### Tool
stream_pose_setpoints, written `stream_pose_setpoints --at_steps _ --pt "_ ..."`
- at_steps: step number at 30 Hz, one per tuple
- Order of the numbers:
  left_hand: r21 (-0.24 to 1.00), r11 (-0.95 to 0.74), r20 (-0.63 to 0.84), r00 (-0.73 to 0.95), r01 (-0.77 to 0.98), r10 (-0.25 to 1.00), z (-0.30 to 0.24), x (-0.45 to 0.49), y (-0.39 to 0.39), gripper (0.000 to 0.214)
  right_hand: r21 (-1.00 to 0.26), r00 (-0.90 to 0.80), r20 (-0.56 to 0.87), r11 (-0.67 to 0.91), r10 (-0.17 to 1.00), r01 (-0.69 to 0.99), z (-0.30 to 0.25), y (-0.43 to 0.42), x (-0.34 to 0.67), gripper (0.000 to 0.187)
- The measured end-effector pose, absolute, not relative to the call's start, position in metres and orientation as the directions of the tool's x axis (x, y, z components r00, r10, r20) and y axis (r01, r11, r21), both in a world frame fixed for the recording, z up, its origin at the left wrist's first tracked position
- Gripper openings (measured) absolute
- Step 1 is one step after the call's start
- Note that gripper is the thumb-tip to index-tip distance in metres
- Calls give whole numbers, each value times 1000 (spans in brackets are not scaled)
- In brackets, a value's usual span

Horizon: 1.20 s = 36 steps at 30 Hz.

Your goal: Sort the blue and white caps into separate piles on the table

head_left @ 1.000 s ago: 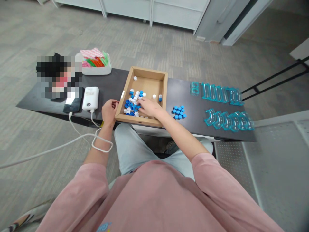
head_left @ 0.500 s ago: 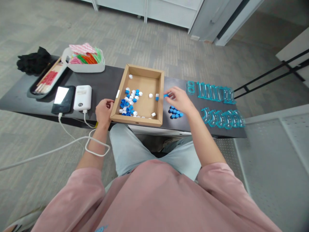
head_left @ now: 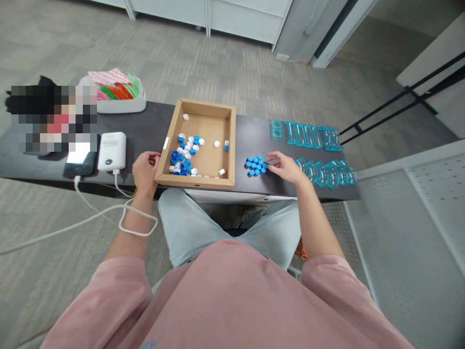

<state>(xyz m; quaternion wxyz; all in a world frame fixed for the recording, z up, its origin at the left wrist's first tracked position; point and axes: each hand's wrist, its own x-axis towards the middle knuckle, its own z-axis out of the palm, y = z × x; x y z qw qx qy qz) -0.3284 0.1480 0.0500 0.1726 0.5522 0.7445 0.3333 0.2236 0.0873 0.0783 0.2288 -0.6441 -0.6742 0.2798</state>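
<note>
My left hand (head_left: 145, 170) rests on the table with its fingers curled, against the left wall of a shallow cardboard box (head_left: 232, 140). Nothing shows inside that hand. Inside the box lie several loose white and blue hexagonal pieces, mostly heaped at its lower left; a white piece (head_left: 217, 144) sits apart near the middle. To the right of the box, blue hexagonal pieces (head_left: 255, 166) stand packed together on the dark table. My right hand (head_left: 285, 167) is at the right edge of this cluster, thumb and fingertips closed around a blue piece there.
Teal-edged clear plastic parts, straight (head_left: 305, 134) and curved (head_left: 329, 173), lie in rows at the right. Leftward are a white power bank (head_left: 112, 151), a phone (head_left: 82, 157) and a white basket (head_left: 121, 105) of colourful strips. A white cable (head_left: 58, 235) crosses my left forearm.
My right hand has carried a blue piece from beside the box's right wall down and right to the cluster's edge. My left hand stays by the box. The whole view has shifted slightly.
</note>
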Motion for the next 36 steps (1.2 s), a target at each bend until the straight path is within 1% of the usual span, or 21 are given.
stream_pose_setpoints --at_steps 2,5,7,10,13,15,20,23,26,29,31,32,34,36 --pt "694 168 108 -332 700 937 52 -328 148 19 -656 -26 8 25 1000 754 84 91 223 55" --pt "695 172 100 -331 698 938 56 -326 147 18 -642 -21 122 95 992 761 99 99 211 51" --pt "689 177 101 -336 702 937 58 -324 147 19 -645 -96 190 198 977 738 110 106 189 46" --pt "682 174 118 -342 711 932 59 -322 146 20 -644 -300 235 379 925 664 122 120 132 39" --pt "680 162 135 -338 715 931 58 -322 145 21 -634 -532 178 511 827 581 123 139 57 34" --pt "683 154 138 -333 714 933 57 -322 145 20 -597 -613 122 551 781 583 118 153 8 35" --pt "694 142 134 -320 706 938 56 -324 146 19 -401 -647 -84 568 758 719 101 175 -72 34" --pt "696 154 115 -321 701 940 55 -324 147 19 -360 -662 -106 592 742 721 97 179 -80 29" --pt "699 144 128 -320 701 939 54 -325 147 18 -419 -667 -76 583 741 696 96 181 -64 18" --pt "709 139 127 -319 691 939 54 -325 146 18 -589 -617 4 501 787 634 99 180 -32 14" --pt "715 142 120 -320 685 940 54 -326 146 17 -701 -542 54 419 838 578 106 175 -1 16" --pt "716 142 119 -320 683 940 54 -326 146 16 -735 -499 77 387 863 557 110 171 18 18" --pt "715 142 123 -323 685 939 54 -326 146 16 -755 -409 129 357 903 550 120 160 61 24" --pt "710 145 125 -325 689 937 54 -327 147 15 -730 -325 174 343 929 591 127 147 108 28"
